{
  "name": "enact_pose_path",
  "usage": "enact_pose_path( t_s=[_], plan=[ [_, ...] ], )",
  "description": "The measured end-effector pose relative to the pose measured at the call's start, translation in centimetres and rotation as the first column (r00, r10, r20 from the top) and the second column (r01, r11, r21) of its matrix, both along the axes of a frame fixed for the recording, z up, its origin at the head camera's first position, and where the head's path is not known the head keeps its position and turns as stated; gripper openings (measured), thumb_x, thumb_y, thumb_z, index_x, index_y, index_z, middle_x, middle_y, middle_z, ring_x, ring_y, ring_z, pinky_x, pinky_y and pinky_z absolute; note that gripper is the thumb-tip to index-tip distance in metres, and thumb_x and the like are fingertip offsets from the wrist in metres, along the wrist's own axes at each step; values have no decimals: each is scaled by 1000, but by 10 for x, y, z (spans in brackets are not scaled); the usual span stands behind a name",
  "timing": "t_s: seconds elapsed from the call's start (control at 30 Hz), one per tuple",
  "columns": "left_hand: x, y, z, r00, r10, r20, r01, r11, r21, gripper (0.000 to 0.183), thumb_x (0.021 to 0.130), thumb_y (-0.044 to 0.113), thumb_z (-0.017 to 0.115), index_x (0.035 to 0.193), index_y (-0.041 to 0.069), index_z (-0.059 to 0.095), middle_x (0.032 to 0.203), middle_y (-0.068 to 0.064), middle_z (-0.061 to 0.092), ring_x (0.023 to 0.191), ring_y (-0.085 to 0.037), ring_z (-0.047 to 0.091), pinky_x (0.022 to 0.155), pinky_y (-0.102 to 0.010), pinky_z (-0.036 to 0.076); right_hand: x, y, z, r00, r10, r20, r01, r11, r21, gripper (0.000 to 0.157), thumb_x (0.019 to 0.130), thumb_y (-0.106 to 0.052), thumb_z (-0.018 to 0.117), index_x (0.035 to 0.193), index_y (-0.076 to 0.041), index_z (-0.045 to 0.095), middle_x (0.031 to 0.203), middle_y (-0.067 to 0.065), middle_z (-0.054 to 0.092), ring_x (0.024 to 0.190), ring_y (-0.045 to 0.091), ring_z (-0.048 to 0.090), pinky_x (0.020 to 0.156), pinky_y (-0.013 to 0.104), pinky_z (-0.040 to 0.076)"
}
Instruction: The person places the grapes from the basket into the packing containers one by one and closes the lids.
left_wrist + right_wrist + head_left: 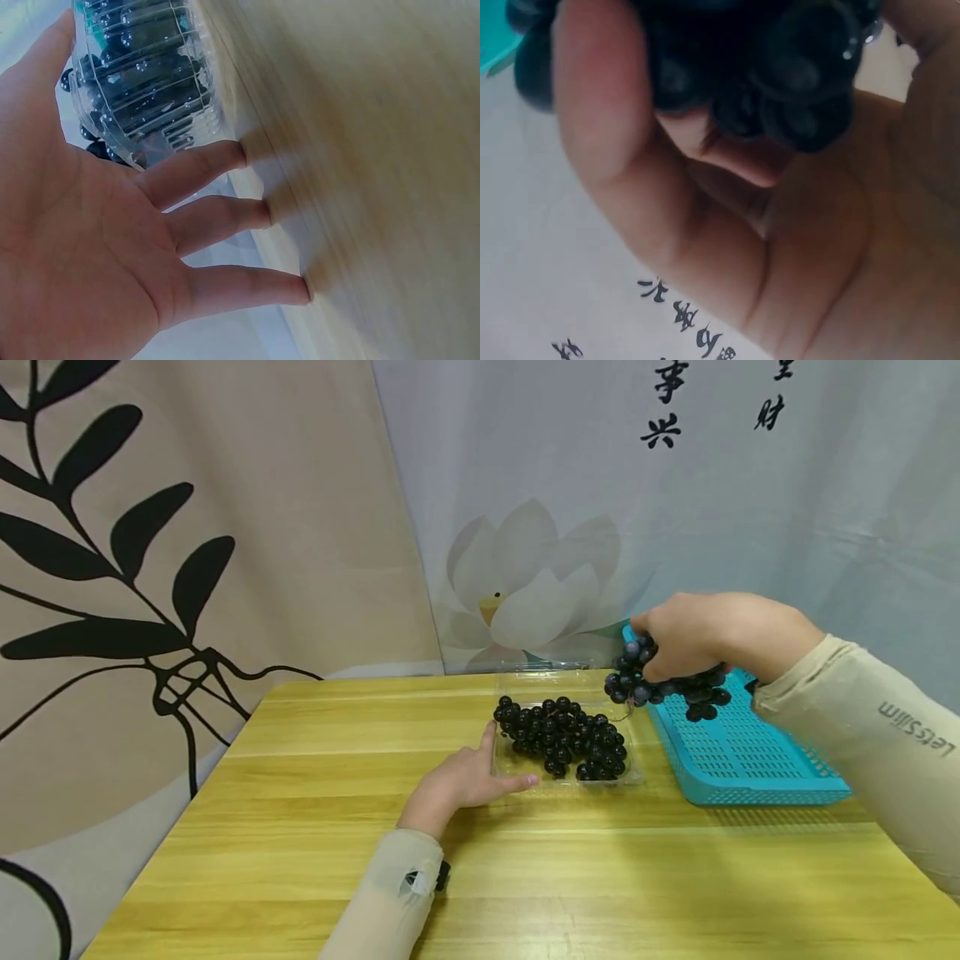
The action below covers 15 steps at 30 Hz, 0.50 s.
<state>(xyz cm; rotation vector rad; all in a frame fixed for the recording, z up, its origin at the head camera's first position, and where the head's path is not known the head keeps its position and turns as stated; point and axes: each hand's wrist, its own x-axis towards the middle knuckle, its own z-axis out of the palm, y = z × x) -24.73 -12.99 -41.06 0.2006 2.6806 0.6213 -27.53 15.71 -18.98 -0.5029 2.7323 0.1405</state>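
My right hand point(697, 631) grips a bunch of dark grapes point(633, 681) in the air, between the clear box and the blue basket. In the right wrist view its fingers point(604, 97) curl round the grapes point(802, 67). More dark grapes point(555, 735) lie in the clear plastic box point(633, 768), whose lid stands raised at the back. My left hand point(468, 777) is spread at the box's near left corner. The left wrist view shows the ribbed box side point(150, 82) beside the thumb, and straight fingers point(217, 217) with tips at the tabletop.
A blue perforated basket point(765, 795) stands on the wooden table point(315, 793) to the right of the box, partly hidden under my right hand and sleeve. A printed curtain point(517, 460) hangs behind the table's far edge.
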Motion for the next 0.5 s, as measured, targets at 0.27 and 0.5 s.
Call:
enact_pose_path(
  t_s=[0.27,0.5],
  plan=[
    [2,1,-2,1000,0,-8,0,1000,2,129,87,87,59,172,20,-12,74,-10,69,62,-26,64,69,-38,54,7,-15,-18,999,45,14,-44,997,-68,72,103,-25,64,164,-2,34,101,16,69,68,22,51,64,45,46],
    [0,1,0,1000,0,-7,0,1000,-3,130,86,89,59,172,20,-12,86,-12,74,70,-25,69,79,-42,58,10,-30,-22,993,98,63,-90,988,-127,73,105,-27,61,167,-6,30,64,-5,44,52,14,41,58,36,43]
  ],
)
